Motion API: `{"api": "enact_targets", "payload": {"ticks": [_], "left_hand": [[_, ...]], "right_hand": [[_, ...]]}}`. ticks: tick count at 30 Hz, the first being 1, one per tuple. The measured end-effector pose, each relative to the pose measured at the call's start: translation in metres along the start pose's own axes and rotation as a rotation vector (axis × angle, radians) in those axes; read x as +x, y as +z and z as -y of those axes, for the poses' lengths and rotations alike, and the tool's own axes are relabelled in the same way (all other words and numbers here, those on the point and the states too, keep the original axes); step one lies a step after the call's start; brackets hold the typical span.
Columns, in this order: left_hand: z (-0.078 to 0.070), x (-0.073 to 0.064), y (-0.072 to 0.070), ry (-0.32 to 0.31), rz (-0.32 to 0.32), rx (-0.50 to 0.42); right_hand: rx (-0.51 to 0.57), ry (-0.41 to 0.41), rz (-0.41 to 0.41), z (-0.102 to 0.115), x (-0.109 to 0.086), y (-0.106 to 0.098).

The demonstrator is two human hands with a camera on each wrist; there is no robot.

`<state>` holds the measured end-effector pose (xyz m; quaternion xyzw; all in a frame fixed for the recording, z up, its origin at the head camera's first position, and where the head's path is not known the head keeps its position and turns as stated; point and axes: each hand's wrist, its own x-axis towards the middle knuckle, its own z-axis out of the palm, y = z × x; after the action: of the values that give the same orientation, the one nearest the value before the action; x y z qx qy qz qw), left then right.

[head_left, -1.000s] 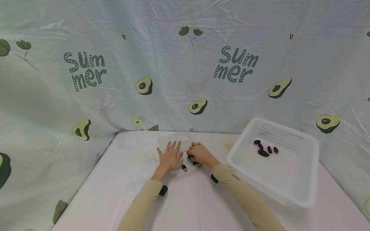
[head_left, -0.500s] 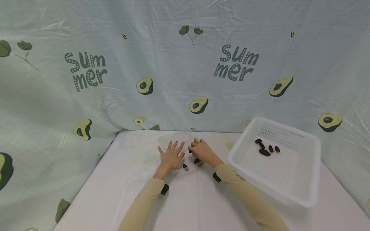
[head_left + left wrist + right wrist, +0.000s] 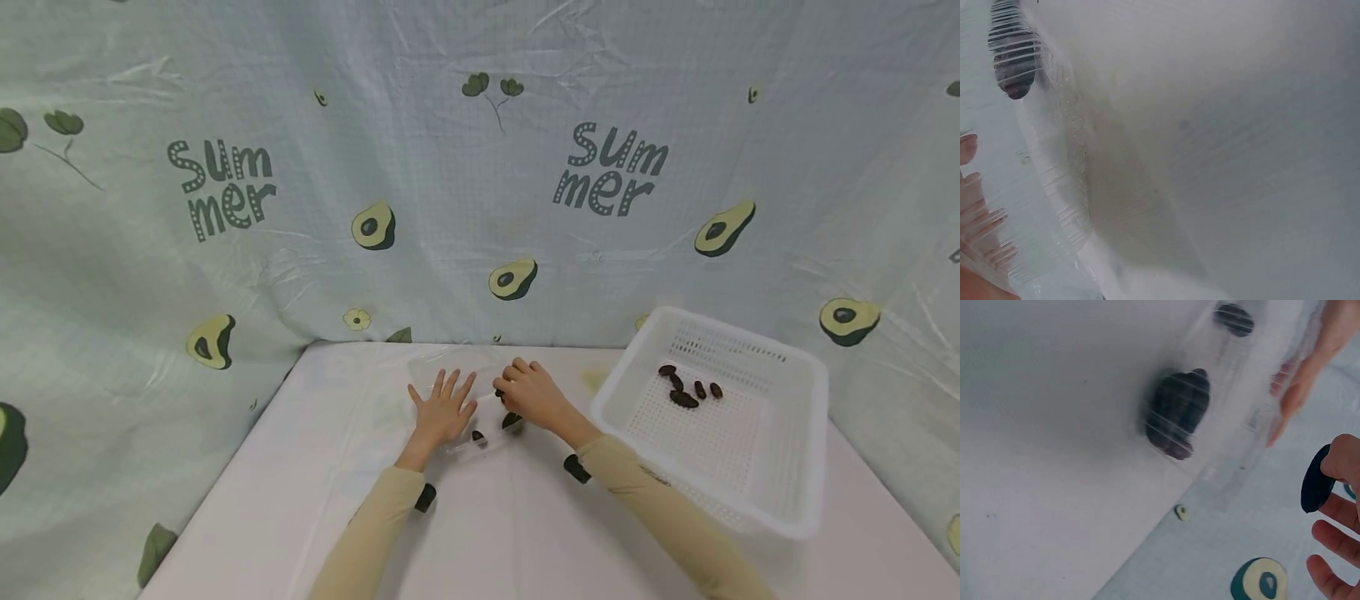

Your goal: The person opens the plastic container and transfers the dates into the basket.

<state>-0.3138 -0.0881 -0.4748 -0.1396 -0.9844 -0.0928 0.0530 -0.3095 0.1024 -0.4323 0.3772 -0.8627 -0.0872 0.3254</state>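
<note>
Your right hand (image 3: 534,396) pinches one dark piece (image 3: 1318,480) between thumb and finger; the remaining fingers in the right wrist view are loosely bent and apart. Your grasp is near the right side of the clear box (image 3: 467,450), farther from you than the pieces lying in it; its height over the box cannot be told.

Your left hand (image 3: 441,412) grasps nothing: fingers straight and spread, placed at the box's left side. Its fingers show through ribbed plastic in your left wrist view; whether they press on it cannot be told.

Two dark pieces are seen inside the box, the larger (image 3: 1179,412) to your right, the smaller (image 3: 1234,319) to your left, well apart and near the wall closest to you.

Your white basket (image 3: 813,450) stands to the right, its floor perforated. Five dark pieces (image 3: 684,399) lie in it: three bunched together, two side by side just to their right. Basket and box both rest on your pale table (image 3: 487,533), with an avocado-print cloth (image 3: 435,167) behind.
</note>
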Motion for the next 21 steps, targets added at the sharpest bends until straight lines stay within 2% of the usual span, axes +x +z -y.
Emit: {"api": "enact_targets", "payload": {"ticks": [5,12,21], "left_hand": [[0.001,-0.002,-0.001,0.008,-0.002,0.0],[0.002,-0.003,-0.001,0.018,-0.005,-0.005],[0.001,-0.003,0.0,0.026,-0.01,-0.013]], "right_hand": [[0.028,0.031,-0.077,-0.002,-0.004,-0.031],[0.102,0.049,-0.124,-0.011,-0.02,-0.063],[0.121,0.096,-0.149,-0.045,-0.049,-0.091]]}}
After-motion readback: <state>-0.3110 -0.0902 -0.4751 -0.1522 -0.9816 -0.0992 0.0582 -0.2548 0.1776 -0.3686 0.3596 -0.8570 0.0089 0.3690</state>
